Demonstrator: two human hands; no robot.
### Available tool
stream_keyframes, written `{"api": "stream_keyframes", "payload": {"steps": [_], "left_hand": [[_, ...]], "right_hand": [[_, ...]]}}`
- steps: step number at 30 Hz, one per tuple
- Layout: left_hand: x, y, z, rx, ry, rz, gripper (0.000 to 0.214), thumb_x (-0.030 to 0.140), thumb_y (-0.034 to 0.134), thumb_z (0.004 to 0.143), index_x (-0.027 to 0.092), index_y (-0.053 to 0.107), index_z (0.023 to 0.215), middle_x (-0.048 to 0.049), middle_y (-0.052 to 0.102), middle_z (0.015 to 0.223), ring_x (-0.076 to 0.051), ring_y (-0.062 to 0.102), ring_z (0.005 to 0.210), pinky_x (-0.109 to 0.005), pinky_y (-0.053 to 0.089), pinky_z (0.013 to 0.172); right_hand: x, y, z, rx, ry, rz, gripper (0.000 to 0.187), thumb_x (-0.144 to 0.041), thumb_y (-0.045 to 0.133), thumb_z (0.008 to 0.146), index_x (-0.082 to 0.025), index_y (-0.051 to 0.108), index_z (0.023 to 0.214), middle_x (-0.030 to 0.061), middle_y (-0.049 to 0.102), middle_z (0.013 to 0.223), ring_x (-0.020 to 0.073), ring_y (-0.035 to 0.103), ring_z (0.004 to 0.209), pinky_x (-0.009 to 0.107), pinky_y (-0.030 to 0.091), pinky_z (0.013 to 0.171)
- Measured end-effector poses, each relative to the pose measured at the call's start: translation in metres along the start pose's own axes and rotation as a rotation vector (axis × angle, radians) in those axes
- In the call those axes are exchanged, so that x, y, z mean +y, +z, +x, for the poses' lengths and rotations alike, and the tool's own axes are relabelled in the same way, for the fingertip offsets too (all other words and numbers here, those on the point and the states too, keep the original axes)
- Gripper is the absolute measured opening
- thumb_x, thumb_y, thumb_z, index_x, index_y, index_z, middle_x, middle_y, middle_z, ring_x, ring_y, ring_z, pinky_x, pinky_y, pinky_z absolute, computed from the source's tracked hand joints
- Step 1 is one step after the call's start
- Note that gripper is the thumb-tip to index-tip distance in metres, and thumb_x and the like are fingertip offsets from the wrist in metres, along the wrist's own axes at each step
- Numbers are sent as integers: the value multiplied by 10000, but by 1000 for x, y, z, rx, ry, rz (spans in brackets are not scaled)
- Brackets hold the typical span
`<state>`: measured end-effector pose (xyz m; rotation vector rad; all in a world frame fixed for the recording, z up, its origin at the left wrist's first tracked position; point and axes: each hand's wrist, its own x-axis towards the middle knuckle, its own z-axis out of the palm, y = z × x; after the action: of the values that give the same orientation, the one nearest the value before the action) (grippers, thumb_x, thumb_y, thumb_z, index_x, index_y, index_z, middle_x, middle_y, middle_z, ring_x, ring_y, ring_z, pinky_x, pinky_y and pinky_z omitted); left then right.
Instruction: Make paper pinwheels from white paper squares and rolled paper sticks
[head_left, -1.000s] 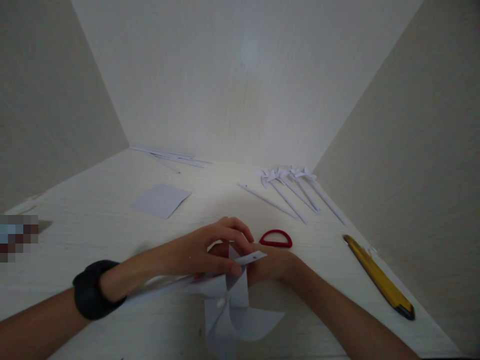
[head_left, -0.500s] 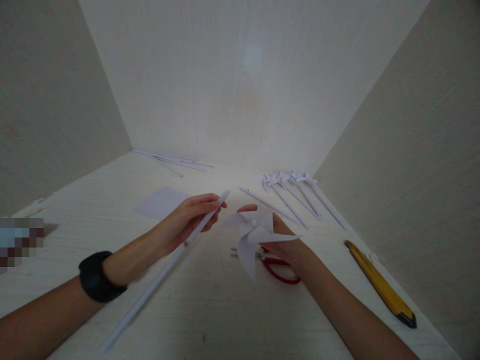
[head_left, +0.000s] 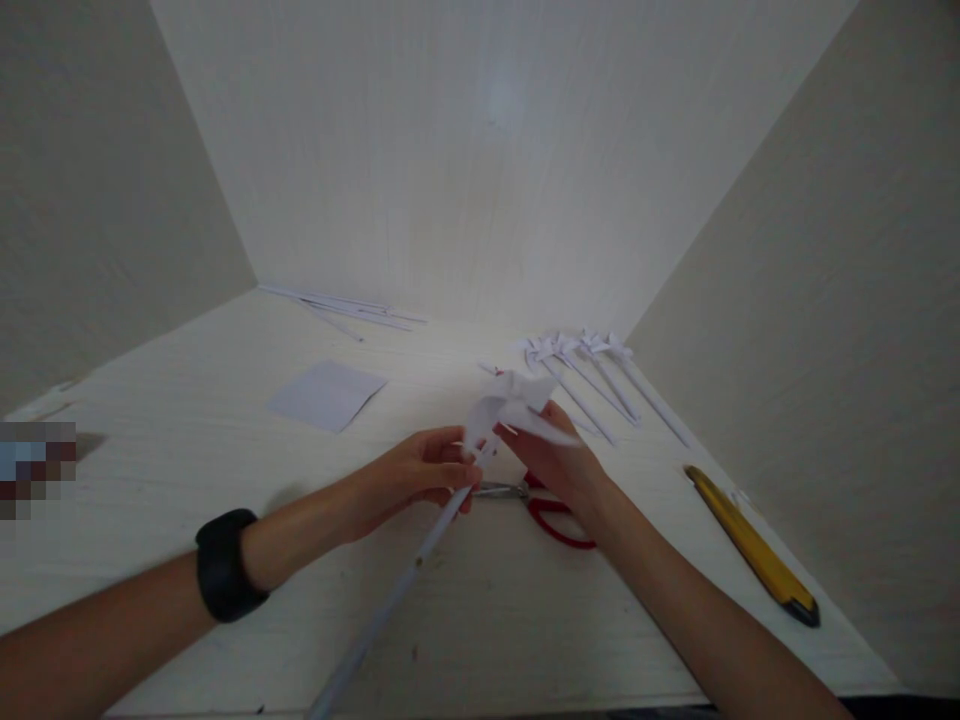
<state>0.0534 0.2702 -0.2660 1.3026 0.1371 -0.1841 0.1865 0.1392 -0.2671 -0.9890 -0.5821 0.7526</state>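
Note:
Between the thumb and fingers of my left hand (head_left: 431, 468) is a rolled white paper stick (head_left: 390, 605), slanting from the lower middle up to the right. Its upper end meets the underside of a white paper pinwheel (head_left: 514, 400); whether the two are joined I cannot tell. My right hand (head_left: 559, 455) is closed on the pinwheel from behind, with its fingertips partly hidden by the blades. Below that hand lie red-handled scissors (head_left: 559, 525), their metal blades pointing left.
Several finished pinwheels (head_left: 592, 360) on sticks lie at the back right. More paper sticks (head_left: 345, 308) rest by the back wall at left, with a square paper sheet (head_left: 328, 395) in front. A yellow cutter knife (head_left: 750, 545) lies along the right wall.
My left hand has moved right and nearer to me, bringing the stick's tip to the pinwheel. The pinwheel has risen slightly and tilted in my right hand.

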Motion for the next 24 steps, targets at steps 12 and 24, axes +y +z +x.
{"api": "stream_keyframes", "payload": {"steps": [12,24], "left_hand": [[-8,6,3,155,52,-89,434,240,699,745,183,501,1127,-20,634,858,-129,618,644,-296,468,658],[-13,4,5,115,64,-100,292,273,693,770,152,622,1026,-70,684,943,-118,605,680,-250,471,661]], "right_hand": [[11,-7,-1,-75,88,34,251,-261,780,586,-222,654,800,3,673,842,157,595,805,309,455,837],[7,4,-5,-89,129,-105,101,-188,700,620,-206,622,681,-31,608,674,113,526,614,248,435,650]]}}
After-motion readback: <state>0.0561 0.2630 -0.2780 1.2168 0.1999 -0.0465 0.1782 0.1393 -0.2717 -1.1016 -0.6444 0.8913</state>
